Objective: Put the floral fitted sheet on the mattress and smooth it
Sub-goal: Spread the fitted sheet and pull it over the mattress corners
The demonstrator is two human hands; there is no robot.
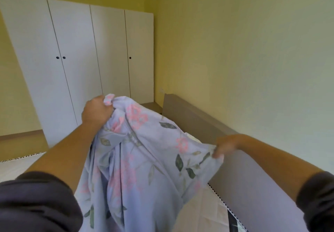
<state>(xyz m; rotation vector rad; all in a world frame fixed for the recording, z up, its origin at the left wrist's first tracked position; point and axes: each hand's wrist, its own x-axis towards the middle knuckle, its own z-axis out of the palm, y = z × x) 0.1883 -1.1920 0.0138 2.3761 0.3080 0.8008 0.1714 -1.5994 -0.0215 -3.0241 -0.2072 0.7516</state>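
Observation:
The floral fitted sheet (pixel 144 159), pale lilac with pink flowers and green leaves, hangs bunched in the air between my hands. My left hand (pixel 96 111) grips a gathered edge of it, raised high at centre left. Lower, on the right near the headboard, my right hand (pixel 226 146) pinches another edge. The cloth drapes down in folds over the white mattress (pixel 207 212), which shows bare at the lower right and the far left. Much of the mattress lies hidden under the sheet and my arms.
A grey-brown headboard (pixel 253 168) runs along the right, against a yellow wall. A small bedside shelf (pixel 153 106) sits at the far corner. White wardrobe doors (pixel 81 60) with dark knobs stand behind. Wooden floor (pixel 21 141) shows at left.

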